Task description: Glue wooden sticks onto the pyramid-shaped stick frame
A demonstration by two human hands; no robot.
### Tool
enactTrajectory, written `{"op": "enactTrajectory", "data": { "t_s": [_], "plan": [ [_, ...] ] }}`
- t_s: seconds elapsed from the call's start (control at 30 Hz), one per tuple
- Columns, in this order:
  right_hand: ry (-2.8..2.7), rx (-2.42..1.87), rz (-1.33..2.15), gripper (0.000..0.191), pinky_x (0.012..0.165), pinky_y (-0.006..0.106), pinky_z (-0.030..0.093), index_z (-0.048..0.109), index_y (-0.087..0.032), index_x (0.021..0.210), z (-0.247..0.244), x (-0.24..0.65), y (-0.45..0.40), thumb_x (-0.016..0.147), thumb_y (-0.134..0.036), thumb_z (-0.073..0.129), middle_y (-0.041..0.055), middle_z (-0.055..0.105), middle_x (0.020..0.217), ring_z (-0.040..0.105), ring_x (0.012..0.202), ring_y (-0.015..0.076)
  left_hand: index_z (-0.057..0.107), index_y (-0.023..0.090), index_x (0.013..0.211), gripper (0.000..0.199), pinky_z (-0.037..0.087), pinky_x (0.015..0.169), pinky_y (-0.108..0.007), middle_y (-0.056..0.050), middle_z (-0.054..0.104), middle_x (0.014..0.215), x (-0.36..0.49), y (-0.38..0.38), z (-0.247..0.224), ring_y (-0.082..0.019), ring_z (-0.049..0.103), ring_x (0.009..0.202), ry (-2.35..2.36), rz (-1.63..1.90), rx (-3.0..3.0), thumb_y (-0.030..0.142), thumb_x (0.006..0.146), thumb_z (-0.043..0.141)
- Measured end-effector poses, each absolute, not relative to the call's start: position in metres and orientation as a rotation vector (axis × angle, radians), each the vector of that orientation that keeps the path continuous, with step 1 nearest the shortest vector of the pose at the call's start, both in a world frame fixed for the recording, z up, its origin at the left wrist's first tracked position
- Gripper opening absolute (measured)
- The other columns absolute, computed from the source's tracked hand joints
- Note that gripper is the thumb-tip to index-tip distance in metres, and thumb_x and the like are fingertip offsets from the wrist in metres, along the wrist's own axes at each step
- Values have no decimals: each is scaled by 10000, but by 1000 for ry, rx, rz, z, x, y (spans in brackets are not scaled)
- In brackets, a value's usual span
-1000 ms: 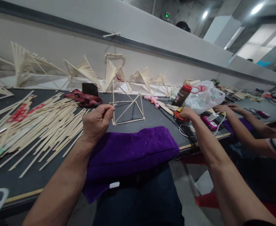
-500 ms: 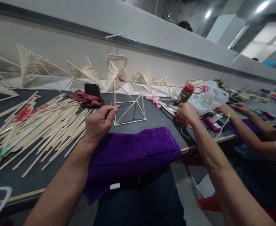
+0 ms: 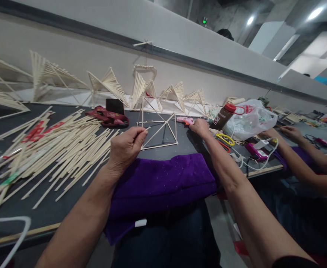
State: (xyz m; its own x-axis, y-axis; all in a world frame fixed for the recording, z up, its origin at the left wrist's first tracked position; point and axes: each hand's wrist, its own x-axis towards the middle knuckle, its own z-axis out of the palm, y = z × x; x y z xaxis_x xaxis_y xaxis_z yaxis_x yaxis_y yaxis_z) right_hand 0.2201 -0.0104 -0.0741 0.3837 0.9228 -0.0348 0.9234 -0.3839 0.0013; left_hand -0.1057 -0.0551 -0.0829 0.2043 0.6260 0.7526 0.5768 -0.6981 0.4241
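Observation:
My left hand (image 3: 128, 147) is closed in a pinch on a short wooden stick (image 3: 147, 129), whose pale end pokes out past the fingertips. Just beyond it, an open frame of thin sticks (image 3: 160, 145) stands on the dark table. My right hand (image 3: 201, 128) is closed around the handle end of a pink glue gun (image 3: 183, 120), which lies to the right of the frame; the hand hides part of it. Beside my right wrist are yellow handles (image 3: 225, 139) and red handles of hand tools. A purple cloth (image 3: 163, 178) lies across my lap and the table edge.
Loose wooden sticks (image 3: 68, 156) are spread at the left. Fan-shaped stick models (image 3: 110, 85) line the wall behind. A maroon strap (image 3: 107, 116), a brown bottle (image 3: 222, 116) and a plastic bag (image 3: 250, 117) stand about. Another person's hands (image 3: 292, 132) are at the right.
My right hand has moved left from the red-handled tool to the pink glue gun and closed on it. My left hand still pinches the short stick. The view has shifted slightly.

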Motion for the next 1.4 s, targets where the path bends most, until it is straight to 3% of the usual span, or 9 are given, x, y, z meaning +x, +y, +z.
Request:
{"op": "enactTrajectory", "data": {
  "t_s": [0.13, 0.5, 0.6, 0.7, 0.8, 0.93, 1.1, 1.27, 1.4],
  "plan": [
    [1676, 2679, 111, 482, 793, 282, 461, 727, -105, 1067, -74, 231, -31, 897, -458, 447, 200, 717, 1074, 670, 1038, 296, 690, 224, 875, 199, 424, 601, -247, -8, 709, 731, -104, -57, -81, -149, 634, 625, 1170, 1542, 2370, 361, 902, 548],
    [1563, 2750, 157, 443, 825, 326, 468, 703, -84, 1125, -91, 244, -60, 903, -377, 455, 234, 695, 1112, 665, 1065, 317, 685, 210, 862, 211, 426, 604, -234, 3, 666, 656, -106, -55, -81, -135, 614, 599, 1226, 1525, 2211, 373, 887, 554],
    [1581, 2717, 140, 466, 823, 353, 469, 708, -79, 1102, -86, 238, -62, 903, -429, 471, 244, 689, 1117, 658, 1065, 337, 678, 191, 868, 183, 431, 610, -228, 15, 637, 613, -108, -57, -77, -117, 591, 569, 1188, 1553, 2058, 339, 880, 572],
    [1814, 2719, 312, 457, 802, 363, 466, 703, -132, 1100, -68, 218, -71, 911, -475, 468, 189, 707, 1087, 664, 1025, 325, 666, 184, 859, 169, 426, 586, -223, 20, 623, 596, -109, -59, -74, -102, 561, 543, 1094, 1551, 1865, 334, 873, 589],
    [2455, 2696, 381, 276, 770, 310, 459, 732, -186, 915, -42, 180, -85, 890, -379, 537, 77, 734, 881, 676, 861, 224, 654, 186, 845, 196, 370, 489, -219, 27, 600, 578, -107, -60, -72, -81, 469, 462, 939, 1517, 1662, 374, 866, 603],
    [3289, 2337, -212, 187, 630, 267, 446, 720, -208, 821, -15, 116, -96, 856, -347, 601, -4, 668, 697, 597, 643, 135, 655, 183, 843, 224, 303, 422, -222, 30, 586, 572, -105, -65, -70, -62, 386, 413, 791, 1487, 1528, 406, 850, 635],
    [3559, 1882, -958, 212, 611, 256, 471, 727, -235, 958, -13, 56, -80, 826, -392, 672, -9, 686, 796, 597, 687, 115, 643, 191, 821, 275, 314, 414, -222, 31, 581, 559, -109, -68, -67, -63, 405, 415, 776, 1565, 1544, 465, 844, 648],
    [3624, 1746, -1173, 186, 604, 243, 481, 710, -226, 888, -15, 30, -65, 816, -397, 699, -25, 661, 763, 582, 660, 94, 654, 197, 802, 298, 307, 394, -223, 30, 579, 552, -113, -69, -63, -56, 392, 392, 715, 1633, 1484, 493, 832, 666],
    [3704, 1779, -1094, 190, 547, 220, 463, 672, -203, 784, 2, 32, -62, 823, -386, 702, -37, 612, 674, 560, 596, 79, 700, 177, 860, 316, 305, 367, -209, 16, 598, 573, -113, -71, -62, -55, 435, 395, 670, 1587, 1444, 490, 841, 656]
  ]
}}
